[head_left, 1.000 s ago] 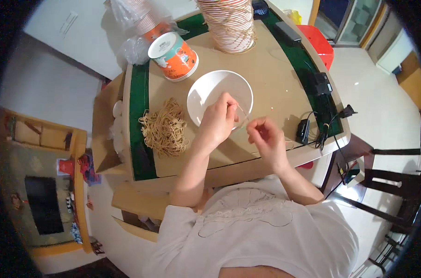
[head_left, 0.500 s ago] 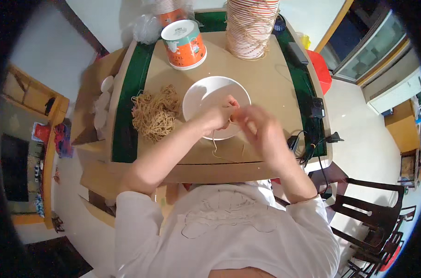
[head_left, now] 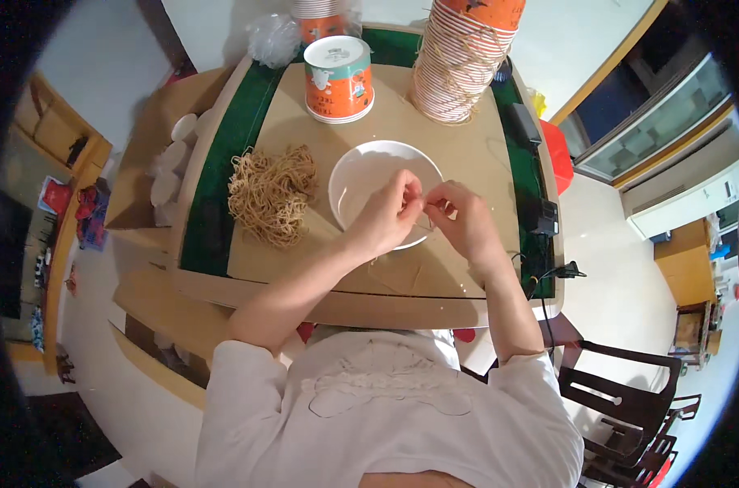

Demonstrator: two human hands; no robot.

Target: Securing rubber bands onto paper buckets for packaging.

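Over the near right rim of a white bowl [head_left: 361, 175], my left hand [head_left: 392, 213] and my right hand [head_left: 465, 224] meet fingertip to fingertip. Both are closed in a pinch on a thin tan string [head_left: 430, 223], of which only a short bit shows between and below the fingers. Left of the bowl lies a loose, tangled heap of tan string [head_left: 272, 197]. Beyond the bowl, an orange and green paper tub [head_left: 341, 91] stands upside down. A tall stack of nested paper tubs [head_left: 461, 69], with string strands around it, rises at the far right.
Brown board [head_left: 284, 122] covers the middle of the table, with green strips along its sides. Black adapters [head_left: 540, 216] and cables lie along the right edge. An open cardboard box [head_left: 133, 191] with white tubs stands left; a dark chair [head_left: 618, 390] is at right.
My right hand, blurred and raised before, has come in to pinch beside my left fingertips. The string end that hung below my left hand shows less. The whole view has tilted slightly.
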